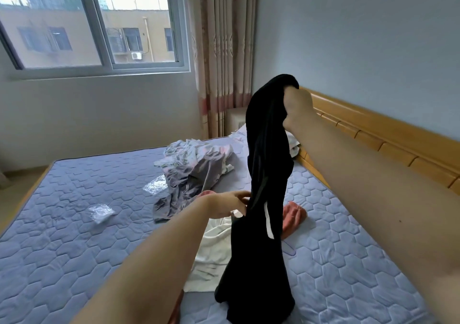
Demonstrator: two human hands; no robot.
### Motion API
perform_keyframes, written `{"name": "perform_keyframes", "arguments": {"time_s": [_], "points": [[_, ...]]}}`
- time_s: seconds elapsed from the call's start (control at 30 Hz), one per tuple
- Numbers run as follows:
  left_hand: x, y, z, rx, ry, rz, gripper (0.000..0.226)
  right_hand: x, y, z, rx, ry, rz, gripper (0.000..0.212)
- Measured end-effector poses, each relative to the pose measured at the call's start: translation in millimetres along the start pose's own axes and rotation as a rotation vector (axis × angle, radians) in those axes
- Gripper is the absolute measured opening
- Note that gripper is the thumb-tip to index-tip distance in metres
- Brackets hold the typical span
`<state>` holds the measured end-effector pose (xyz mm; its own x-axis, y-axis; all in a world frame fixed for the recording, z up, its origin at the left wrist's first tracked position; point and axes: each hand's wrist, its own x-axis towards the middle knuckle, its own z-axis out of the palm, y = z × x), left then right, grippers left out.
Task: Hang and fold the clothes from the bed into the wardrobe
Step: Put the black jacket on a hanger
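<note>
A long black garment (pixel 266 174) with a white stripe hangs down over the bed. My right hand (pixel 297 108) grips its top end, raised high. My left hand (pixel 230 205) touches the garment's left edge halfway down, fingers reaching into the cloth. Its lower end trails onto the blue quilted mattress (pixel 87 224). Under it lie a white garment (pixel 214 251) and a pink cloth (pixel 293 217). A crumpled grey and floral pile (pixel 196 166) sits farther back on the bed.
Two clear plastic bags (pixel 102 212) (pixel 155 185) lie on the mattress to the left. A wooden headboard (pixel 373 134) runs along the right wall. A window (pixel 94 22) and striped curtain (pixel 224 49) stand behind the bed. No wardrobe is in view.
</note>
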<state>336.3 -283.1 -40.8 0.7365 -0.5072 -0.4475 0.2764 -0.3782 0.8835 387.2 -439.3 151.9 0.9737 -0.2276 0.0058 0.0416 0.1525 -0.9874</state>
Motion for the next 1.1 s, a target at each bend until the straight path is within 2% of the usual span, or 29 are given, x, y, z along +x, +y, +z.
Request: {"name": "perform_keyframes", "arguments": {"time_s": [0.07, 0.17, 0.2, 0.27, 0.3, 0.4, 0.43, 0.5, 0.53, 0.63, 0.7, 0.73, 0.8, 0.87, 0.93, 1.03, 1.1], "points": [[-1, -3, 8, -0.048, 0.015, 0.023, 0.069, 0, -1, -7, 0.060, 0.041, 0.032, 0.015], [-1, -2, 20, 0.092, 0.058, 0.072, 0.073, 0, 2, -11, 0.093, 0.089, 0.040, 0.009], [1, -1, 25, 0.214, 0.136, 0.078, 0.067, 1, 5, -12, 0.095, 0.095, 0.026, 0.012], [5, 3, 31, 0.521, 0.337, 0.090, 0.033, 4, 11, -14, 0.052, 0.101, -0.031, 0.024], [7, 5, 33, 0.620, 0.418, 0.085, 0.024, 5, 13, -16, 0.040, 0.108, -0.039, 0.024], [9, 13, 27, 0.633, 0.563, 0.106, 0.026, 7, 29, -27, -0.103, 0.080, 0.010, 0.010], [7, 18, 22, 0.618, 0.592, 0.135, 0.026, 11, 42, -35, -0.235, 0.008, 0.061, 0.016], [2, 30, 12, 0.603, 0.630, 0.201, 0.028, 20, 72, -53, -0.514, -0.203, 0.160, 0.046], [0, 36, 8, 0.621, 0.635, 0.229, 0.029, 18, 87, -61, -0.646, -0.318, 0.188, 0.055], [-4, 52, 0, 0.710, 0.649, 0.296, 0.031, -17, 105, -78, -0.877, -0.597, 0.195, 0.050], [-5, 59, -2, 0.720, 0.700, 0.327, 0.031, -29, 123, -85, -0.829, -0.807, 0.232, 0.050], [-4, 61, -2, 0.709, 0.728, 0.338, 0.032, -33, 132, -84, -0.795, -0.851, 0.227, 0.047], [-4, 67, -1, 0.690, 0.779, 0.366, 0.031, -37, 147, -74, -0.812, -0.775, 0.117, 0.033], [-4, 74, 1, 0.684, 0.813, 0.399, 0.028, -38, 156, -59, -0.896, -0.600, -0.053, 0.012], [-7, 80, 2, 0.658, 0.833, 0.431, 0.025, -37, 161, -49, -0.921, -0.422, -0.175, 0.026], [-14, 88, -1, 0.584, 0.843, 0.481, 0.023, -32, 167, -43, -0.696, -0.332, -0.097, 0.027], [-23, 93, -2, 0.566, 0.822, 0.498, 0.020, -31, 171, -41, -0.797, -0.355, -0.079, 0.018]]}}
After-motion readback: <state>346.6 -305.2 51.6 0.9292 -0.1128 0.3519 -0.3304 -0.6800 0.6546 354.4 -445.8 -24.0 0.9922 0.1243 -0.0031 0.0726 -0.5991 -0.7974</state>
